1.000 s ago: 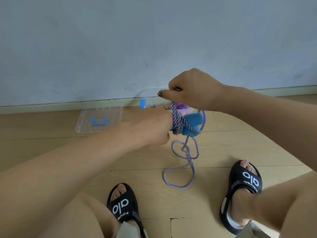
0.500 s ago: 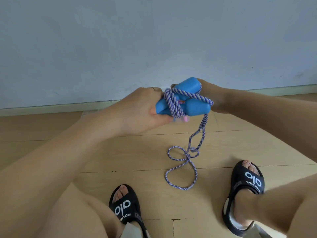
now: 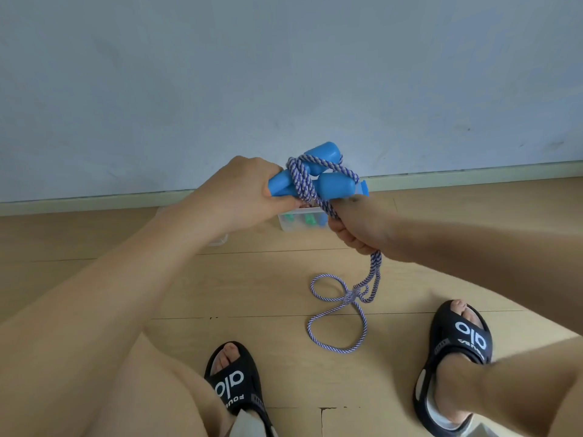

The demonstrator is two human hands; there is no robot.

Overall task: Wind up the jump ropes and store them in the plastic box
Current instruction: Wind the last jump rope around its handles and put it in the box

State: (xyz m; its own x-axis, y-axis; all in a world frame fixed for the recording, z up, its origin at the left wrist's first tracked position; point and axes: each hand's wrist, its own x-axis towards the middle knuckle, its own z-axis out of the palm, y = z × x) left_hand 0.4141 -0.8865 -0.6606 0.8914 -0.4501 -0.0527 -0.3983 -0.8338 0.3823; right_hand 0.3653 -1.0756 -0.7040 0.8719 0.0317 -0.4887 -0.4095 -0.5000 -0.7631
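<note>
We observed the fingers of the left hand (image 3: 239, 192) curled tightly round the near ends of the two blue handles (image 3: 318, 178), thumb pressed beneath them, the wrist straight and the forearm extending back toward the lower left. The right hand (image 3: 356, 227) lay just below and to the right of the handles, its fingers closed in a fist about the purple-and-white rope (image 3: 342, 305), the forearm running off to the right edge. Both hands were raised above the floor, close together but not touching.

The handles lay side by side, their long axes roughly horizontal, rounded ends pointing right and slightly away from us toward the wall. Several turns of rope crossed them at mid-length. From the right fist the rope hung downward in a doubled strand, then spread in loose loops on the wooden floor (image 3: 94, 241) between the two black slides (image 3: 235, 383).

The clear plastic box (image 3: 299, 220) stood on the floor behind the hands, near the baseboard (image 3: 94, 201), largely hidden; green and blue items showed through its wall. A pale grey wall (image 3: 284, 74) filled the upper field. We could not tell what the clear edge beside the left forearm belonged to.
</note>
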